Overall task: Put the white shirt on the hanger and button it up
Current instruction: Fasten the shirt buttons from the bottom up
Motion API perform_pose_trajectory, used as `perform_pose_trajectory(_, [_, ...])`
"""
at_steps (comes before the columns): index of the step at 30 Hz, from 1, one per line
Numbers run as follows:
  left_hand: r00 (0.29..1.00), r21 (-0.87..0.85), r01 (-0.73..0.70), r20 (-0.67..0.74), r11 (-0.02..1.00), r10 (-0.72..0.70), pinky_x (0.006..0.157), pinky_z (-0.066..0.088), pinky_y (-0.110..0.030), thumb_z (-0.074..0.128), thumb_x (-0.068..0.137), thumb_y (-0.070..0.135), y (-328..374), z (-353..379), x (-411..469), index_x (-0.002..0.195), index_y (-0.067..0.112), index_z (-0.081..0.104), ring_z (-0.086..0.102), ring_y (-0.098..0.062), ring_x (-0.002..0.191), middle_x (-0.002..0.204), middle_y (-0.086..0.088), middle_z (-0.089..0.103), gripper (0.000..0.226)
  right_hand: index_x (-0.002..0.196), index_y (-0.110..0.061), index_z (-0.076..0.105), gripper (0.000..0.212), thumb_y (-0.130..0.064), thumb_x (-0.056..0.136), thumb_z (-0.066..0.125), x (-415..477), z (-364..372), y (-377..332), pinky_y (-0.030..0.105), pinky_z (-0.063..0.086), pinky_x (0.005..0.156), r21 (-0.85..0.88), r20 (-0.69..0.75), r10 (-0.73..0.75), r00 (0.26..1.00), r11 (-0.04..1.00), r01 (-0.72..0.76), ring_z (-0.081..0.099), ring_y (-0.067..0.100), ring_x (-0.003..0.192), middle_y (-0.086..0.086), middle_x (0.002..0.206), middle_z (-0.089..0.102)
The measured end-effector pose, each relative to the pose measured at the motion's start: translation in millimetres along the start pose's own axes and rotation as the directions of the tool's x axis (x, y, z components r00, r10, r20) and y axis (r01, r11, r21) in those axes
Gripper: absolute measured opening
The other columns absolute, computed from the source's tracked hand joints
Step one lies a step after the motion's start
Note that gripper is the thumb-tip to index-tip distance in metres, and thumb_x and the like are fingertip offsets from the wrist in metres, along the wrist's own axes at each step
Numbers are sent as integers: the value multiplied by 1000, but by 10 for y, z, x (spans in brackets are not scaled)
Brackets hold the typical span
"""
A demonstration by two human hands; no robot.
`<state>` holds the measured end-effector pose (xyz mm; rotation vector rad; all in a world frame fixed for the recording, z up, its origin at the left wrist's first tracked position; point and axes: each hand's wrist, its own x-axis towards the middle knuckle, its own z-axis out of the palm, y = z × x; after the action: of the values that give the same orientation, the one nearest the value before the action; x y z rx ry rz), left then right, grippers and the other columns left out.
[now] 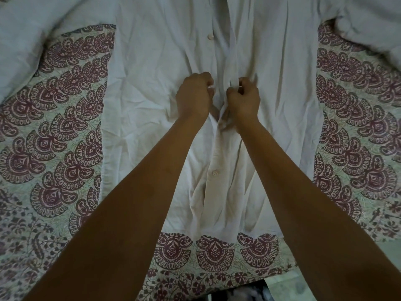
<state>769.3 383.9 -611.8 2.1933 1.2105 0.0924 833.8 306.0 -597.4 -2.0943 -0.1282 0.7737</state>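
Your white shirt [147,83] lies front up and spread flat on the patterned bedspread [54,131]. Its hem is toward you, a little short of the bedspread's near edge. At the far left corner, one sleeve [32,40] runs out past the frame. Below it a wide strip of bare print stays open along the left side.

Your left hand [194,94] is curled at the middle of the shirt front and pinches the left front edge. Something small glints at its fingertips, and you cannot tell whether it is a button. Just beside it, nearly touching, your right hand [244,96] is clenched on the right front edge and bunches the cloth upward.

Along the opening between them, an upper button [210,36] sits beyond your hands. A lower button [214,173] sits between your forearms, where the fronts overlap.

To the right there is another open strip of print. The other sleeve [368,25] crosses the far right corner.
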Motion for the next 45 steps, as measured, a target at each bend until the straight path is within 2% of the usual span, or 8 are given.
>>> perform_pose_trajectory(3, [999, 2, 43, -1, 999, -43, 77, 52, -33, 54, 83, 2, 68, -31, 81, 84, 11, 66, 63, -19, 87, 91, -6, 69, 15, 60, -18, 44, 26, -11, 84, 50, 34, -22, -7, 33, 43, 66, 184, -5, 93, 996, 979, -90, 46, 18, 64, -2, 59, 45])
perform_pose_trajectory(8, [994, -210, 103, -2, 972, -106, 70, 50, -20, 54, 79, -2, 155, -117, 133, 68, 14, 63, 63, -10, 72, 78, -2, 70, 21, 70, -21, 58, 16, -10, 80, 62, 65, -76, 92, 35, 53, 76, 212, 28, 52, 998, 976, -57, 59, 14, 68, -4, 67, 60])
perform_pose_trajectory(14, [985, -361, 162, -4, 918, -175, 76, 57, -32, 54, 77, -4, 252, -104, 48, 78, 9, 72, 68, -17, 75, 81, -5, 72, 23, 70, -25, 62, 17, -12, 82, 65, 27, -39, 111, 34, 54, 81, 241, 27, 39, 999, 970, -44, 61, 10, 68, -6, 69, 63])
perform_pose_trajectory(23, [946, -495, 318, 111, 808, -305, 78, 58, -39, 71, 73, 9, 253, -117, 13, 55, 29, 61, 70, -19, 76, 68, 5, 69, 29, 91, -9, 67, 10, -9, 87, 58, -17, -38, 103, 33, 53, 84, 314, 62, 34, 998, 948, -52, 63, 14, 79, 0, 79, 65])
perform_pose_trajectory(29, [946, -493, 321, 124, 809, -300, 79, 58, -38, 68, 74, 5, 232, -120, 14, 59, 27, 65, 70, -20, 76, 75, -2, 72, 27, 53, -16, 53, 36, -16, 89, 54, -5, -84, 89, 32, 47, 65, 346, 56, 12, 998, 938, -31, 54, 16, 59, 2, 56, 55])
perform_pose_trajectory(34, [930, -501, 365, 160, 785, -331, 78, 58, -36, 67, 73, -1, 283, -162, 11, 59, 26, 64, 70, -22, 77, 76, -5, 71, 29, 68, -10, 65, 19, -1, 83, 57, 60, -142, 75, 26, 52, 69, 398, 151, 9, 988, 915, -69, 60, 12, 63, 3, 65, 64])
perform_pose_trajectory(39, [907, -508, 418, 183, 754, -379, 77, 58, -36, 63, 71, -6, 332, -219, -10, 61, 22, 64, 69, -24, 75, 69, 1, 68, 29, 75, -5, 69, 6, -2, 79, 65, 103, -141, 68, 11, 49, 65, 288, 112, -79, 991, 957, 43, 62, -2, 62, -7, 65, 66])
perform_pose_trajectory(45, [846, -641, 524, 318, 561, -428, 69, 54, -30, 67, 75, 4, 343, -226, -58, 63, 12, 65, 56, -20, 65, 68, -11, 59, 15, 82, -9, 69, 6, -15, 82, 65, 2, -29, 147, 27, 56, 71, 5, -63, -278, 959, 960, 278, 67, 10, 71, 1, 77, 71])
